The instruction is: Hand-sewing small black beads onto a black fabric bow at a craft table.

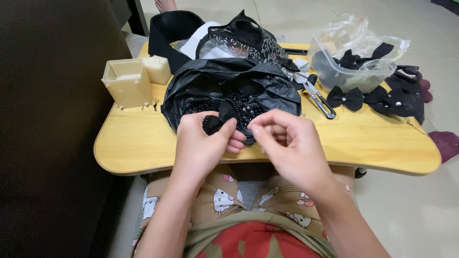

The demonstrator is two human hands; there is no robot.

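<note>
Head view. Your left hand (203, 143) held one small black fabric bow (217, 119), soft, pinched at its centre, with beads at its lower edge; thumb and fingers (235, 139) were closed on it, the bow standing just above the knuckles. Your right hand (291, 145) sat just beside it, thumb and forefinger pinched together near the bow's right edge; whether they gripped a needle or thread could not be told. Directly behind the bow: one crumpled black plastic bag (229, 79), glossy, opened on a heap of faceted black beads (241, 105). On the pale yellow worktop (373, 143), smooth with rounded edges: one pair of metal snips (318, 98), one clear plastic tub (351, 71) holding black bows, several more loose black bows (346, 98) to its right, and two cream square plastic boxes (126, 81) at left.
</note>
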